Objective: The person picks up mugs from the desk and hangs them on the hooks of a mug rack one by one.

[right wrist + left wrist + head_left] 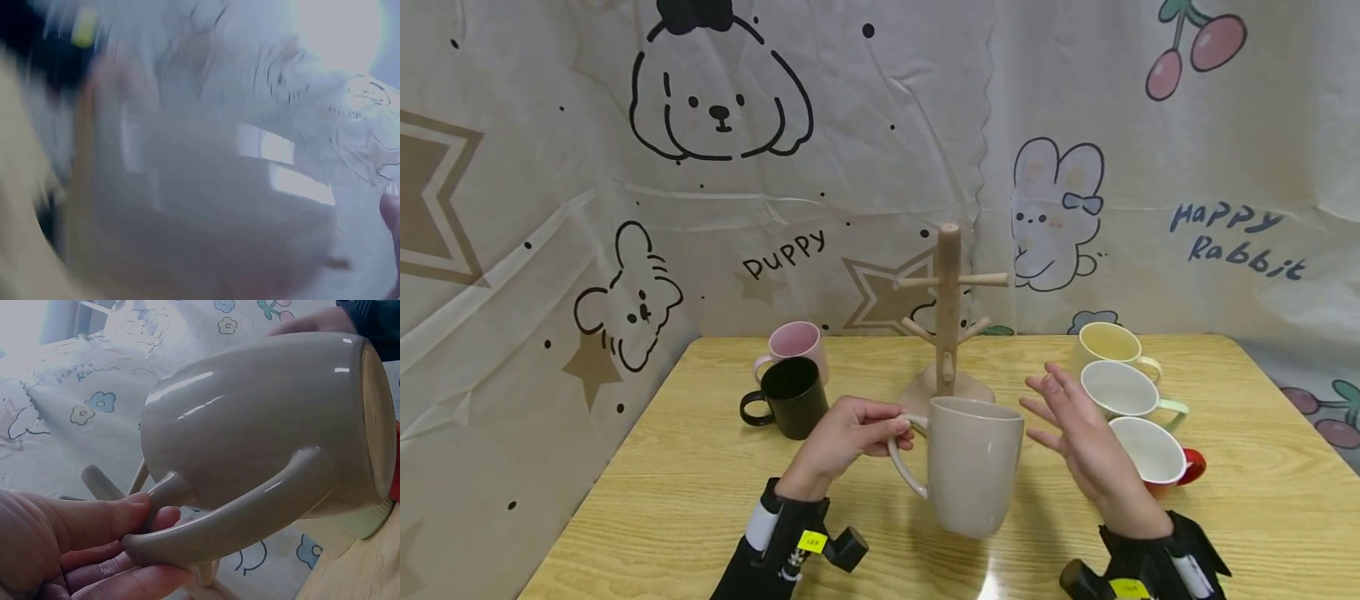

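Observation:
A light grey mug (973,467) hangs above the table in front of the wooden mug tree (948,317), its rim upward and slightly tilted. My left hand (850,437) pinches its handle (250,519) between thumb and fingers. To the right of the mug, my right hand (1082,442) is raised with its fingers spread and fairly straight, apart from the mug in the head view. Motion blurs the mug (206,200) in the right wrist view. The tree's pegs show bare; the mug hides the front of its base.
A pink mug (808,342) and a black mug (793,400) stand at the left on the wooden table (685,500). At the right stand a yellow mug (1105,343), a white mug with a pale green handle (1120,392) and one with a red handle (1193,467).

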Available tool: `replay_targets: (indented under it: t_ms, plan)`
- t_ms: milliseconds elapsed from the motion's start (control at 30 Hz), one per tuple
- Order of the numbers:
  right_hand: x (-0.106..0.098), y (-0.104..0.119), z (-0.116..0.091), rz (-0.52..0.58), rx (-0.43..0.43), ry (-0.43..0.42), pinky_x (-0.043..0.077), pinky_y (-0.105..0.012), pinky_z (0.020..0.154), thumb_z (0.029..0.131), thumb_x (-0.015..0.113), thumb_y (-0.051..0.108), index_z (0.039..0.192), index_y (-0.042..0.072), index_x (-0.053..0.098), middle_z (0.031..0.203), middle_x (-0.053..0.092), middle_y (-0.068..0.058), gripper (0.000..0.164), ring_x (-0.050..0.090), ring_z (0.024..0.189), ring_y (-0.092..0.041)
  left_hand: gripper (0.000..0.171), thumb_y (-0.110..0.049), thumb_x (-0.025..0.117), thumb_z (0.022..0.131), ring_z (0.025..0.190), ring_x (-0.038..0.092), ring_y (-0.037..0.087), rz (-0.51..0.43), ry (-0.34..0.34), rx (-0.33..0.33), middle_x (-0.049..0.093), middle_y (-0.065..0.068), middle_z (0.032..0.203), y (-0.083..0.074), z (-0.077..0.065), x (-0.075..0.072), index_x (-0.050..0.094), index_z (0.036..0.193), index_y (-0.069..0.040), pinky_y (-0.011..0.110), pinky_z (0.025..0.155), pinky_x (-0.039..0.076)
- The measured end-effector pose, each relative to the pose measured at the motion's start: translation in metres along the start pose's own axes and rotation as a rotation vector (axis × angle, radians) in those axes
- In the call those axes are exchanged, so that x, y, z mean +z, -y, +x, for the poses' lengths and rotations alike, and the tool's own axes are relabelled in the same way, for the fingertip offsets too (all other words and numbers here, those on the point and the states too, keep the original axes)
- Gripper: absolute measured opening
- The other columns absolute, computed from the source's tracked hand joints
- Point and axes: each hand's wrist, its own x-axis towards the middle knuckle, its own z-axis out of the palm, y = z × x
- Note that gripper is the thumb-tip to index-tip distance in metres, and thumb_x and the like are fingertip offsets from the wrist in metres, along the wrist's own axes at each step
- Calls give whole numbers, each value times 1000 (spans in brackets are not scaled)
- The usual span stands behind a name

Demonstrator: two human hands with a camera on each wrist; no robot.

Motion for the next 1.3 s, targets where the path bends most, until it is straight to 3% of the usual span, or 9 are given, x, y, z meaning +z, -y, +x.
replay_targets:
  t_ms: [33, 100, 167, 267, 433, 600, 800, 967, 1300]
  plan:
    - [4, -1, -2, 108, 24, 44, 32, -58, 102, 96, 39, 45, 147, 5, -5, 149, 13, -28, 78, 22, 135, -45, 31, -11, 57, 90, 77, 67, 5, 2, -4, 1, 66, 27, 96, 0, 0, -1, 60, 112, 12, 28, 72, 55]
    - [14, -4, -6, 203, 55, 107, 34, -54, 101, 91, 51, 44, 147, 7, -7, 148, 11, -28, 89, 23, 133, -45, 31, -12, 57, 90, 77, 67, 6, 8, -13, 4, 66, 27, 97, 0, -1, -1, 60, 112, 11, 28, 72, 55]
    - [24, -7, -8, 220, 68, 138, 36, -49, 100, 84, 63, 42, 147, 7, -7, 146, 15, -28, 100, 26, 130, -42, 31, -12, 57, 90, 77, 67, 6, 12, -22, 7, 66, 28, 97, 0, -1, -1, 60, 112, 10, 28, 72, 55]
    - [39, -8, -9, 223, 94, 113, 37, -42, 97, 78, 72, 31, 147, 7, -4, 140, 25, -22, 105, 34, 122, -35, 32, -13, 58, 90, 77, 67, 6, 21, -29, 16, 65, 29, 98, -1, -1, -1, 61, 112, 9, 28, 72, 55]
    - [53, -8, -10, 221, 116, -3, 41, -35, 88, 74, 75, 13, 144, 6, 14, 129, 39, -17, 93, 46, 109, -27, 31, -14, 59, 90, 79, 67, 8, 46, -37, 32, 67, 25, 96, -1, 0, 0, 62, 110, 9, 28, 73, 55]
    - [61, -9, -9, 224, 112, -87, 44, -31, 82, 72, 75, 8, 132, 4, 33, 120, 47, -14, 73, 51, 101, -22, 30, -16, 58, 90, 84, 68, 12, 73, -56, 24, 68, 22, 98, -2, 0, 2, 63, 110, 7, 31, 76, 55]
    - [66, -14, -9, 230, 100, -127, 43, -31, 82, 72, 73, 6, 131, 3, 34, 118, 48, -12, 71, 50, 98, -19, 29, -17, 58, 90, 86, 67, 13, 94, -79, -3, 69, 20, 99, -3, 0, 3, 64, 109, 4, 31, 77, 55]
    - [65, -14, -9, 220, 105, -121, 44, -31, 82, 72, 74, 7, 132, 4, 33, 119, 47, -12, 72, 50, 99, -19, 32, -19, 61, 89, 90, 67, 15, 86, -55, -26, 68, 19, 103, -4, -1, 1, 63, 112, 2, 32, 79, 54]
    - [46, -10, 0, 344, 53, -150, 45, -31, 85, 74, 70, 1, 126, 10, 32, 114, 46, -4, 65, 50, 99, -16, 42, -30, 56, 91, 104, 63, 22, 133, -100, 30, 61, 15, 121, -10, -12, -23, 55, 125, -4, 35, 85, 52]
